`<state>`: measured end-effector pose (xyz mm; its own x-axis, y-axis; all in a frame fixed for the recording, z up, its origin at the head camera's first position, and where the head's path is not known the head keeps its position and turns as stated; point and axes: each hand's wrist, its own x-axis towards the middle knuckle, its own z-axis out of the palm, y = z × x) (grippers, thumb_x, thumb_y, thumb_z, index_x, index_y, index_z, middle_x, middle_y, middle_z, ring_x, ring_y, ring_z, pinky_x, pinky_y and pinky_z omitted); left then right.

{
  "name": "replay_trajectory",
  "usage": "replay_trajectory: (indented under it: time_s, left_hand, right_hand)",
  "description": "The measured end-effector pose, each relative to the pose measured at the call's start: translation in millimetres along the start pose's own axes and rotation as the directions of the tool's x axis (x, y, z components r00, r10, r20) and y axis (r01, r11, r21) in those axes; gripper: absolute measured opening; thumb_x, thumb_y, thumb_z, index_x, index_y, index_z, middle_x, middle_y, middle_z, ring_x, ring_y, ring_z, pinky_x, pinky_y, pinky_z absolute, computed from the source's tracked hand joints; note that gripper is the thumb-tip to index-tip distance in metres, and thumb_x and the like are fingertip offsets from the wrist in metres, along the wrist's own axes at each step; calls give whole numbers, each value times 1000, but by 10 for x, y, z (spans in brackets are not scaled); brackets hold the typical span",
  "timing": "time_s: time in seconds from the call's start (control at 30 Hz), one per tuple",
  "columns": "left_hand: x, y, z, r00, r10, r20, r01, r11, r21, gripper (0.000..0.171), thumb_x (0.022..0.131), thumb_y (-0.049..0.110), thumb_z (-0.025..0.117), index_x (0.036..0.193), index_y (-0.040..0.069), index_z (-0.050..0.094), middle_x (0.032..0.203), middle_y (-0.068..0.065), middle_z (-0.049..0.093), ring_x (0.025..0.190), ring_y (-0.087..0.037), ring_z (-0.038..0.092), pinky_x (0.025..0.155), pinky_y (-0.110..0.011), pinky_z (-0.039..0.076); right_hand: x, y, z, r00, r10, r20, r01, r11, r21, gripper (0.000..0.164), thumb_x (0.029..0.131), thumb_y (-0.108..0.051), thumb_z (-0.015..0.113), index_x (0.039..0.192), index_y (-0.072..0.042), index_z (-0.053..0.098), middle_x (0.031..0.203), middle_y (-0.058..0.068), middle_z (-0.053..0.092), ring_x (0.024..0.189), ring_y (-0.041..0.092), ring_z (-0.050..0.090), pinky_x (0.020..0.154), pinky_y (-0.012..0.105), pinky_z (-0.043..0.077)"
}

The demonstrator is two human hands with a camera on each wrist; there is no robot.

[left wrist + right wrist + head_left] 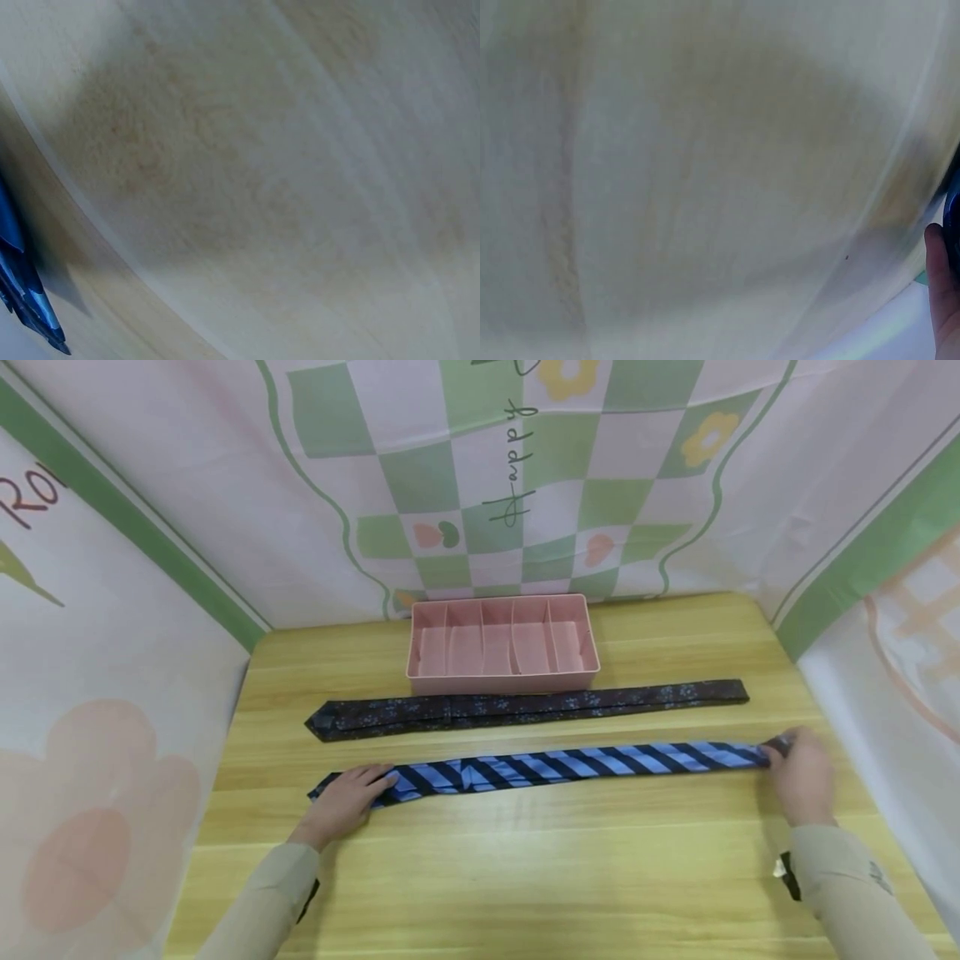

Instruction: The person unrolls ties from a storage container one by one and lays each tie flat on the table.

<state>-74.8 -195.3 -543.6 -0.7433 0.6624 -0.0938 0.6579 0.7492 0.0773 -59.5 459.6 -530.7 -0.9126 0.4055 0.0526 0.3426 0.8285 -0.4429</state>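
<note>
A blue and black striped necktie point(570, 766) stretches left to right across the table, its pointed wide end at the left. Extended fingers of my left hand point(347, 802) rest on it near that end. My right hand point(804, 778) pinches its narrow end, where a dark bit shows at the fingers. Behind it lies a dark necktie point(540, 704) with small blue flowers, folded lengthwise, its point to the left. The left wrist view catches only a blue piece of tie point(26, 292). In the right wrist view, part of my right hand point(941, 300) shows at the edge.
A pink tray point(504, 683) with several upright compartments stands at the back, just behind the dark tie. The wooden table point(525, 877) meets printed cloth walls point(480, 468) at the back and sides.
</note>
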Motion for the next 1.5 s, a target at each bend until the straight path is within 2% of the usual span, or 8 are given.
replay_trajectory:
  time_s: [0.23,0.47,0.73,0.87,1.1,1.23,1.37,1.5]
  left_hand:
    - [-3,2,9,1000,4,-2,-4,1000,2,43,93,12,59,136,18,54,141,-7,52,125,-28,54,101,-45,49]
    - [0,-5,24,1000,0,-8,0,1000,1,42,93,13,59,135,18,55,141,-7,53,125,-29,54,101,-46,49]
    - [-16,-15,85,991,63,-121,-50,993,112,45,88,17,66,132,21,58,139,-9,54,120,-28,57,98,-43,52]
    - [-29,8,88,987,79,-138,-53,981,188,46,88,21,68,132,21,58,131,-7,60,115,-26,59,95,-41,54]
    - [-57,43,82,986,60,-157,-20,968,249,49,87,22,69,134,22,56,126,-4,62,111,-22,62,92,-37,56]
    - [-96,36,105,984,55,-168,-8,964,267,54,85,12,69,136,21,53,128,-4,61,108,-22,62,88,-36,57]
    - [-104,45,106,984,48,-172,-2,966,260,55,84,3,68,134,20,54,128,-5,60,108,-23,62,87,-37,57]
    - [-100,61,102,984,38,-174,9,966,259,52,84,5,68,132,21,57,127,-5,61,108,-23,62,88,-37,57]
  right_hand:
    - [3,50,19,998,52,17,-53,998,37,50,91,-1,60,128,19,34,118,43,41,103,56,42,82,64,41]
    - [-40,63,25,998,58,-1,-58,998,-17,39,89,-4,64,109,20,40,100,35,39,86,48,42,66,55,42]
    - [-78,26,61,982,-181,-53,164,959,-230,18,82,-2,68,82,15,63,84,35,57,82,48,47,75,61,38]
    - [-117,-29,81,972,-235,-18,222,939,-261,17,83,-1,61,79,16,62,74,33,55,71,46,49,62,57,42]
    - [-163,-212,-6,975,-121,185,176,932,-316,48,96,-23,51,63,12,59,71,33,56,66,43,53,51,51,45]
    - [-162,-283,-5,956,1,294,97,943,-317,64,100,-40,44,86,22,55,86,41,52,68,46,55,48,49,47]
    - [-177,-309,12,939,49,342,52,959,-280,75,99,-50,39,95,24,49,79,36,52,59,37,55,42,38,47]
    - [-211,-334,10,930,30,366,88,949,-302,87,98,-57,34,106,29,47,97,46,50,81,52,55,70,58,52]
